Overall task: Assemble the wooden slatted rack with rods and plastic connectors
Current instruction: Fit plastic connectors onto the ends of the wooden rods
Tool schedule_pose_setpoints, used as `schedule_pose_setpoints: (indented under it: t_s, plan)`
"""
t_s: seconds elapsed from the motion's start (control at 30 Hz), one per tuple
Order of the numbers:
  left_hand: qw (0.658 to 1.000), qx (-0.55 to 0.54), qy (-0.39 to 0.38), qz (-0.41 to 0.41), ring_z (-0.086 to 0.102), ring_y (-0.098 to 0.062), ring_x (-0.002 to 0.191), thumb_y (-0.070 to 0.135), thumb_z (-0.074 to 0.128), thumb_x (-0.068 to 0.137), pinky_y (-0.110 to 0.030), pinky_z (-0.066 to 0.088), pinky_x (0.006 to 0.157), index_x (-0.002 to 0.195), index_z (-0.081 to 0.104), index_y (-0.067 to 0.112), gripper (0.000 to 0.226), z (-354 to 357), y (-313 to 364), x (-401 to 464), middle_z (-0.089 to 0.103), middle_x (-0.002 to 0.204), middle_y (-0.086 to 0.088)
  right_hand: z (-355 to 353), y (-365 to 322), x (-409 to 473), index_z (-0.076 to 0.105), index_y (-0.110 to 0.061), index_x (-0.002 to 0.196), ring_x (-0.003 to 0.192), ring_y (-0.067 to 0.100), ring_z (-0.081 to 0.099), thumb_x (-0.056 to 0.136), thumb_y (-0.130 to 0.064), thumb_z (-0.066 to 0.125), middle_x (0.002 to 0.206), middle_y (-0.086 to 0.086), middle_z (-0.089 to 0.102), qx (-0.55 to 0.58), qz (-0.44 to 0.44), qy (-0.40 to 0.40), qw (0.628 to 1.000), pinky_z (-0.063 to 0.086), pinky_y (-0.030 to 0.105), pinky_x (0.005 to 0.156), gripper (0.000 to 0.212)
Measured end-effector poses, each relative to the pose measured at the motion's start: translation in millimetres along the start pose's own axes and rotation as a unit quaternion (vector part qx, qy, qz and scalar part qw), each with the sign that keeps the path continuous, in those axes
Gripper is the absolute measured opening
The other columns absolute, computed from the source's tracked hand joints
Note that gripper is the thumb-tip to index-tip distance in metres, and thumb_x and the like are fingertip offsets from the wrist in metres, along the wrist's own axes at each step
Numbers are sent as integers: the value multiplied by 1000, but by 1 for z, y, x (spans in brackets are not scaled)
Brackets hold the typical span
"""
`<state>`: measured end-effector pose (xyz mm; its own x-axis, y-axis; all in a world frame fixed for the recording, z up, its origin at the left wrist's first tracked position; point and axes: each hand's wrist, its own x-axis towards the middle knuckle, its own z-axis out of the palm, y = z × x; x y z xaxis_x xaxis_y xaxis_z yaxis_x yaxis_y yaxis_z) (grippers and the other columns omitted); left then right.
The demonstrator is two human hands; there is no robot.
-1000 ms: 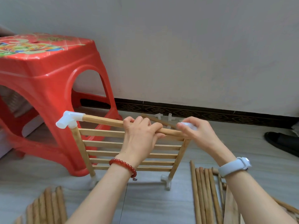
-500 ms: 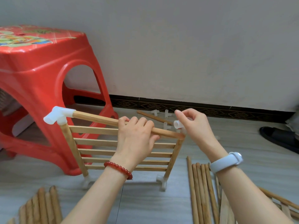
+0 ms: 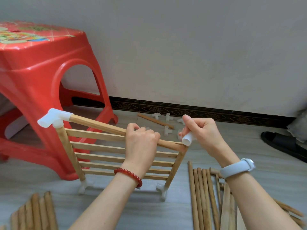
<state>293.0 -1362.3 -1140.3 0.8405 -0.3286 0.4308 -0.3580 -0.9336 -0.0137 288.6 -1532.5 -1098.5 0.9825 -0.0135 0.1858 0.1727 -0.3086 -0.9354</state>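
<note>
The upright wooden slatted rack panel stands on the grey floor on white plastic feet, just in front of a red plastic stool. The left hand grips its round wooden top rod, which carries a white plastic corner connector at its far left end. The right hand pinches a white plastic tube connector at the rod's bare right end. Loose wooden rods lie alongside, and spare white connectors sit near the wall.

A home, by the look of it: grey plank floor, plain wall with patterned skirting, red plastic stool, black slipper.
</note>
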Motion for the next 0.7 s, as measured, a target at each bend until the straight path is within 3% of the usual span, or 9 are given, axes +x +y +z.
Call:
schedule_pose_setpoints:
  t_s: [0.07,0.13,0.27,0.33,0.4,0.43,0.53,0.63,0.7]
  plan:
    - [1000,-7,0,4,50,-15,44,4,80,58,-32,26,70,52,63,24,26,1,-1,0,52,44,9,-4,-3,-1,63,-10,46,66,36,63,83,-42,53,54,11,63,21,22,-37,999,50,45,84,49]
    - [1000,-13,10,6,50,-15,44,6,79,61,-31,27,66,53,64,24,24,2,-1,-1,52,44,9,-6,-4,0,61,-9,47,61,30,63,83,-42,52,53,13,62,53,46,-56,996,50,47,87,50]
    - [999,-29,43,-1,50,-16,46,5,77,65,-32,22,65,55,66,23,23,5,1,-1,53,46,8,3,-2,8,48,-11,55,46,24,55,97,-31,47,46,10,55,147,125,84,978,51,45,80,47]
    - [998,-35,43,0,51,-16,49,3,74,65,-32,23,66,57,67,22,22,6,0,-2,55,48,8,6,-2,8,47,-11,57,46,23,55,99,-31,44,46,8,55,123,126,126,976,52,38,72,46]
    - [998,-40,44,4,52,-16,49,1,72,65,-32,23,66,58,68,22,22,7,-1,-3,56,49,8,5,-6,5,53,-13,61,57,20,60,97,-37,45,53,2,60,3,92,107,990,50,35,71,44]
    - [998,-40,46,5,52,-17,49,0,71,64,-32,23,67,58,67,22,23,8,-1,-3,56,49,8,2,-9,2,58,-17,67,67,18,61,95,-45,44,61,-3,62,-119,78,80,987,48,34,71,42]
    - [998,-30,56,4,52,-18,49,1,71,63,-34,24,67,57,67,21,21,10,-1,2,56,48,7,-2,-26,-7,57,-26,95,87,17,53,83,-72,36,86,-8,55,-465,89,-23,881,37,32,69,52]
    - [998,-20,54,4,53,-19,51,4,71,65,-34,29,68,59,68,21,18,11,-1,5,57,50,6,3,-34,-10,40,-24,112,84,21,51,85,-66,43,92,-5,52,-569,94,-90,812,35,32,64,50]
    - [998,-29,51,6,53,-18,51,5,69,66,-33,33,68,60,69,21,18,10,-2,1,57,50,6,0,-31,-16,40,-23,112,76,21,49,88,-43,51,93,-2,57,-543,52,-101,832,34,31,58,33]
